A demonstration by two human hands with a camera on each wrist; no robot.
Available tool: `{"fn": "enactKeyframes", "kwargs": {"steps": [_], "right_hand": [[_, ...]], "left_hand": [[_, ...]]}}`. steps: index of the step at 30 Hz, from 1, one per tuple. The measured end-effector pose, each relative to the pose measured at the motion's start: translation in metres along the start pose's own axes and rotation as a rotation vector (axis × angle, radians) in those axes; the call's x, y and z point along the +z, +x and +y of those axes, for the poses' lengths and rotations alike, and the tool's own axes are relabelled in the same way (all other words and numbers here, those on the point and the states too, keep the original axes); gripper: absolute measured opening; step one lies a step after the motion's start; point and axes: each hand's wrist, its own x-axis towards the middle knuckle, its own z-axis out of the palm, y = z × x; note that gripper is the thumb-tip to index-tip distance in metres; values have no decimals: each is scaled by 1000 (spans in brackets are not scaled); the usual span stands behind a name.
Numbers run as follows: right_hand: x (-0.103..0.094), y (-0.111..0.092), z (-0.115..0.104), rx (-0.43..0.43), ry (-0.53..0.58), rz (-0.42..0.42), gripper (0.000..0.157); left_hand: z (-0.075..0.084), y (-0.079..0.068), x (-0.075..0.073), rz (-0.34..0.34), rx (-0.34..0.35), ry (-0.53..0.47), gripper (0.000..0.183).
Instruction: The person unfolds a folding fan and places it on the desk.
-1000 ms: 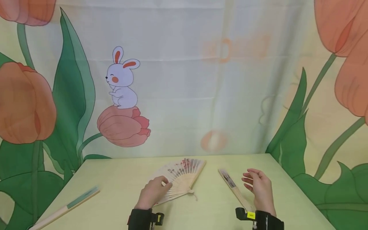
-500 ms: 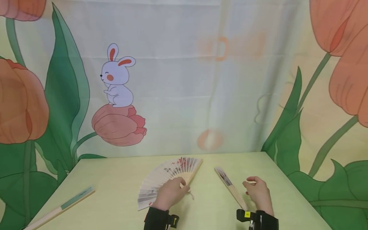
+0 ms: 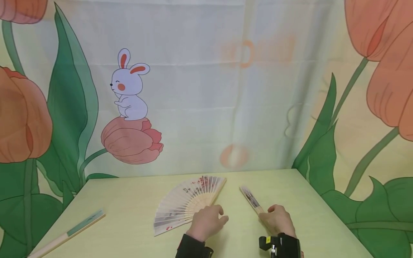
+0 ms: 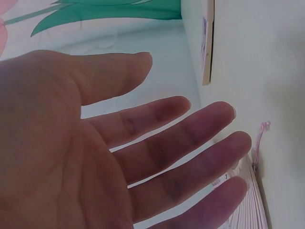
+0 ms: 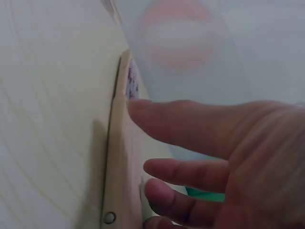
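A folded hand fan (image 3: 249, 197) with a pale wooden handle lies on the table, right of centre. My right hand (image 3: 278, 220) is over its handle end, covering part of it. In the right wrist view the thumb tip overlaps the side of the folded fan (image 5: 121, 162), and the other fingers are loosely bent beside it. Spread out left of it is an open fan (image 3: 180, 204) with red flowers and dark prints. My left hand (image 3: 206, 220) hovers by its pivot end, fingers loosely extended and holding nothing; the pivot is hidden in the head view.
Another folded fan (image 3: 77, 227), with a green section, lies at the table's left side. A pink tassel (image 4: 260, 138) hangs from the open fan's pivot in the left wrist view. Behind the table (image 3: 129, 190) hangs a printed curtain (image 3: 193, 89) with tulips and a rabbit.
My left hand has moved right, from over the open fan's ribs to its pivot end. The right hand has come down and left onto the folded fan's handle. The head view has shifted slightly.
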Motion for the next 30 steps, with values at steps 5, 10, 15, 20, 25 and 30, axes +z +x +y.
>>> {"fn": "enactKeyframes", "kwargs": {"steps": [5, 10, 15, 20, 25, 30], "right_hand": [[5, 0, 1, -35, -36, -13, 33], [8, 3, 0, -60, -89, -34, 33], [11, 1, -2, -79, -102, -39, 26], [12, 0, -4, -102, -44, -52, 22], [11, -2, -14, -141, 12, -45, 20], [6, -10, -30, -215, 11, -43, 23]], "left_hand": [[6, 0, 7, -3, 17, 46, 26], [10, 0, 14, -14, 41, 83, 27], [13, 1, 20, -28, 48, 100, 27], [13, 3, 25, -21, 56, 112, 25], [13, 6, 28, 15, 80, -3, 25], [9, 12, 33, 87, 93, -186, 30]]}}
